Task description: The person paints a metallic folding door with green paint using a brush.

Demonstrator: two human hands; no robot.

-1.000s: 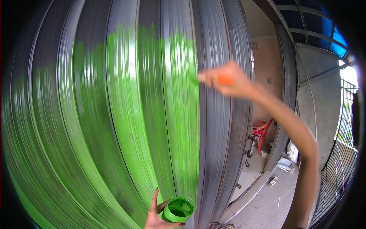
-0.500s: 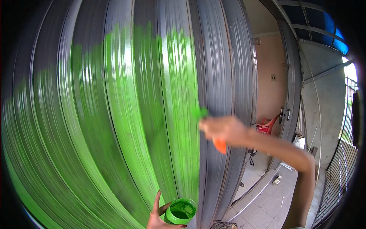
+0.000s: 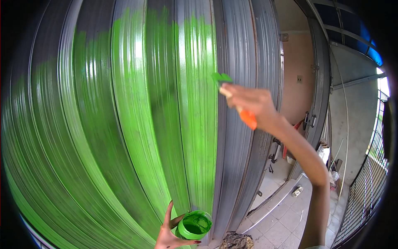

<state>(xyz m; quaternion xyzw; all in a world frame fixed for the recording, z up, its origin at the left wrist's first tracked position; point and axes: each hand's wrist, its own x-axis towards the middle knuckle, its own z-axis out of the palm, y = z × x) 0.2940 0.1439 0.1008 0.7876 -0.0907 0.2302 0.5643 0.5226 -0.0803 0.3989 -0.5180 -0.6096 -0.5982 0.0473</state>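
My right hand (image 3: pixel 253 101) is closed around a paintbrush (image 3: pixel 226 89) with a pale handle ending in orange. Its bristles, coated in green paint, are at the right edge of a painted strip on the ribbed metal shutter (image 3: pixel 197 103). Low in the view, my left hand (image 3: pixel 172 236) holds a small tub of green paint (image 3: pixel 195 225), tilted so that the wet paint inside shows. The index finger points upward beside the tub, and the thumb side is partly hidden. Green covers the shutter's left and middle ribs up to a ragged upper line; the ribs to the right are bare grey.
Right of the shutter is a doorway (image 3: pixel 296 74) with a wall socket inside. A crumpled patterned cloth (image 3: pixel 237 240) lies on the tiled floor (image 3: pixel 273 226) by the shutter's foot. A barred gate (image 3: pixel 360 199) stands at the far right.
My right hand has moved up with the paintbrush along the edge of the painted strip. The left hand still holds the tub in nearly the same place. The view has shifted slightly.
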